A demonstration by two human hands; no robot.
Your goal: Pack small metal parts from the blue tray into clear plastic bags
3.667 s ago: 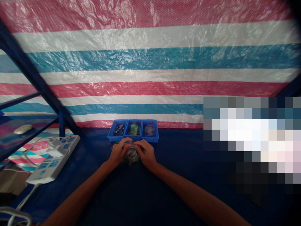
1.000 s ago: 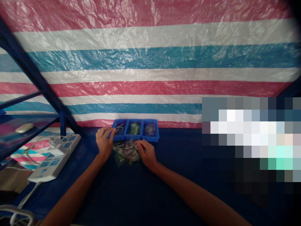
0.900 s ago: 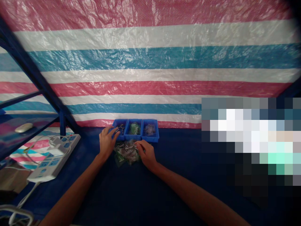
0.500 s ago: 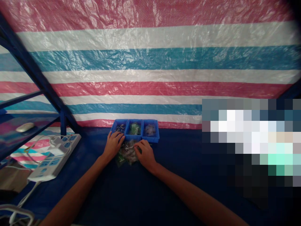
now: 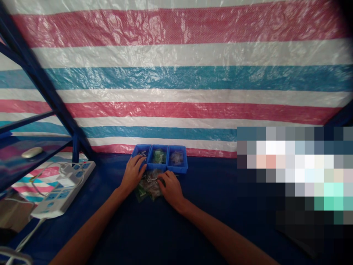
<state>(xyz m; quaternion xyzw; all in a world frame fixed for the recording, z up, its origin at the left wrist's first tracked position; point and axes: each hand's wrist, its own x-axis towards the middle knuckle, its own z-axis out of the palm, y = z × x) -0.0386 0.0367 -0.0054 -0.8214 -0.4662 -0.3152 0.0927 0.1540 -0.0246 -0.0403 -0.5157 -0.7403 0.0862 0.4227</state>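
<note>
A blue plastic tray (image 5: 176, 170) with three compartments stands just beyond my hands. Its left compartment holds small metal pins (image 5: 142, 153), the middle one green-tinted packets (image 5: 159, 156), and the right one clear bags (image 5: 176, 158). My left hand (image 5: 133, 173) rests its fingers, spread, against the left compartment, and I cannot see anything held in them. In front of the tray lies a heap of clear plastic bags with loose metal pins (image 5: 149, 186). My right hand (image 5: 171, 189) lies on the heap's right side, its fingertips hiding whatever is beneath them.
A white power strip (image 5: 64, 187) with cables lies to the left, beyond a blue metal shelf frame (image 5: 46, 92) holding a white computer mouse (image 5: 32, 152). A striped tarp (image 5: 176, 84) hangs behind the dark blue table covering (image 5: 110, 235). A pixelated patch (image 5: 292, 176) hides the right side.
My left hand has left the heap and now sits at the tray's left compartment. The bags lie more spread out, and the view has tilted up, putting everything lower in the frame.
</note>
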